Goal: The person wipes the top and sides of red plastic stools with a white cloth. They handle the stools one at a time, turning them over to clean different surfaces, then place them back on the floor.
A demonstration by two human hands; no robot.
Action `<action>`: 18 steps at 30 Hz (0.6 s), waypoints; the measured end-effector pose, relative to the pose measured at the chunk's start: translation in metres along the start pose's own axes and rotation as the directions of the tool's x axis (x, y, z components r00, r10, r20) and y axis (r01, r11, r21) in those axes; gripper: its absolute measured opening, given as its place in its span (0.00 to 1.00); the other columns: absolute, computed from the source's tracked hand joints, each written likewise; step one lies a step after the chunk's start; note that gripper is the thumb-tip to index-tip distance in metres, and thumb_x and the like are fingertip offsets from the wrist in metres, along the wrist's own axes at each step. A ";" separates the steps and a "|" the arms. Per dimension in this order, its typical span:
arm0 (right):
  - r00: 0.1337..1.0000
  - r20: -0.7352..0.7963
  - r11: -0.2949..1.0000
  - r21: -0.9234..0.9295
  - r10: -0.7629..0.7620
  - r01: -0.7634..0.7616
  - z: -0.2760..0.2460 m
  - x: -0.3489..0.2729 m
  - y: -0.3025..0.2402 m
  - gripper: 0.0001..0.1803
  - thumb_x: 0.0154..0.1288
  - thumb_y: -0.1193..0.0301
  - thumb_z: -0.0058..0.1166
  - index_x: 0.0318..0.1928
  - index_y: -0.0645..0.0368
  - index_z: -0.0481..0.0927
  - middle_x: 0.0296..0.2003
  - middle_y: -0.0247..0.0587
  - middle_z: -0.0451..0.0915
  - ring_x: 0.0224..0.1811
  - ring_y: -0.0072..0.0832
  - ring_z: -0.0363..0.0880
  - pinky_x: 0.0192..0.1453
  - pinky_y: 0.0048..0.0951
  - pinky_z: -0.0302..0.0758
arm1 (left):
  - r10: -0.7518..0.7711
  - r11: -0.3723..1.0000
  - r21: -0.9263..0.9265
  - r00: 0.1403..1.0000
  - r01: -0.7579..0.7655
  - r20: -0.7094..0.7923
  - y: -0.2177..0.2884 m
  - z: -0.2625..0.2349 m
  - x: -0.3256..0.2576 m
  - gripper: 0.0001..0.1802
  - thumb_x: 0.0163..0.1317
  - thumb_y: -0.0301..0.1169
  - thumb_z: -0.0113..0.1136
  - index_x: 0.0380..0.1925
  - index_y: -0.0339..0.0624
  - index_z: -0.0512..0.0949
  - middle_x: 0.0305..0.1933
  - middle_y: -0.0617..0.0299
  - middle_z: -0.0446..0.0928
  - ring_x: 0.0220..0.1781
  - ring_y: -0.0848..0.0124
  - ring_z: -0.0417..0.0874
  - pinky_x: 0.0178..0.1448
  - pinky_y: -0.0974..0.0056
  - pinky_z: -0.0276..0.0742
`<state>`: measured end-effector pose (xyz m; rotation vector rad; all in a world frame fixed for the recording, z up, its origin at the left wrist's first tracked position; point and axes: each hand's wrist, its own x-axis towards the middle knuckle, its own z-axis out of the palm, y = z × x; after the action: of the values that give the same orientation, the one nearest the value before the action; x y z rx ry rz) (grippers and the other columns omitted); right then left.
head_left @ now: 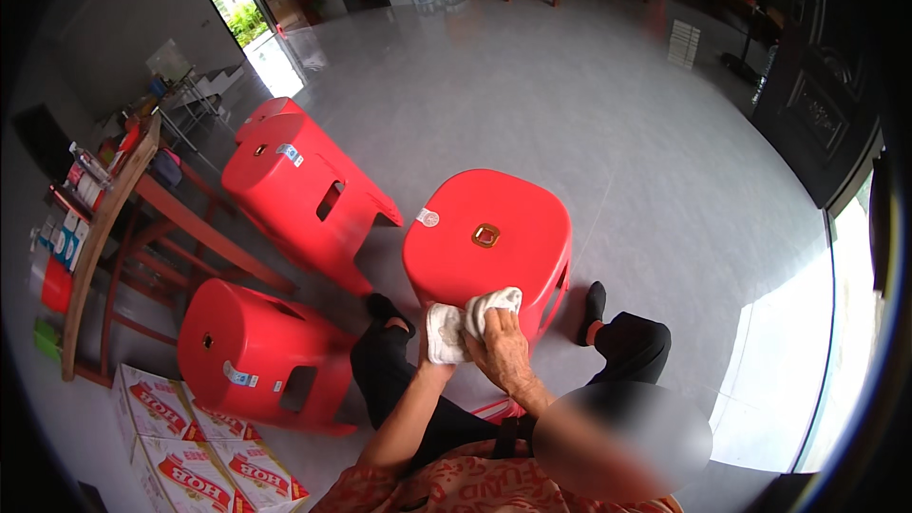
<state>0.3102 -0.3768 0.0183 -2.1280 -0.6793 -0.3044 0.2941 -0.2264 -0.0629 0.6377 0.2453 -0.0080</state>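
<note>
A red plastic stool stands upright between my legs, with a gold-rimmed hole in its seat and a round sticker near its left edge. Over the seat's near edge, both hands are on a folded white cloth. My left hand grips it from the left, its fingers mostly hidden behind the fabric. From the right, my right hand is closed round the other part of the cloth, fingers bent. Whether the cloth touches the stool is hard to make out.
More red stools stand at left: one nearby, another farther off with one partly behind it. A wooden table holding bottles and packs is beyond them. Printed cartons lie lower left. A dark door is at right.
</note>
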 end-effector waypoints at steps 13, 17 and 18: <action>0.994 0.085 0.983 0.163 0.066 -0.079 -0.023 0.065 0.012 0.23 0.55 0.67 0.62 0.52 0.61 0.75 0.58 0.51 0.69 0.56 0.50 0.73 0.54 0.46 0.74 | 0.387 0.915 0.247 0.862 -0.318 -0.326 0.001 0.006 -0.034 0.26 0.62 0.38 0.60 0.57 0.42 0.66 0.51 0.56 0.75 0.46 0.63 0.81 0.49 0.58 0.81; 0.993 0.054 0.939 -0.324 -0.106 0.118 0.003 0.072 0.055 0.23 0.62 0.60 0.58 0.56 0.54 0.75 0.62 0.46 0.67 0.66 0.44 0.63 0.60 0.49 0.65 | 0.229 0.971 0.072 0.796 -0.229 -0.560 -0.058 0.053 -0.017 0.38 0.62 0.45 0.61 0.65 0.50 0.52 0.64 0.58 0.63 0.65 0.62 0.66 0.65 0.52 0.67; 0.991 0.072 0.918 -0.376 -0.109 0.128 0.007 0.072 0.056 0.24 0.64 0.59 0.56 0.57 0.52 0.75 0.63 0.45 0.66 0.67 0.44 0.61 0.63 0.50 0.63 | 0.231 0.966 0.039 0.780 -0.257 -0.582 -0.058 0.071 -0.016 0.38 0.63 0.46 0.60 0.66 0.50 0.52 0.64 0.58 0.63 0.65 0.62 0.66 0.66 0.52 0.65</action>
<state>0.4008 -0.3727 0.0085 -2.4733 -0.8345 -0.4835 0.2895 -0.3164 -0.0382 0.6123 0.7583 0.4540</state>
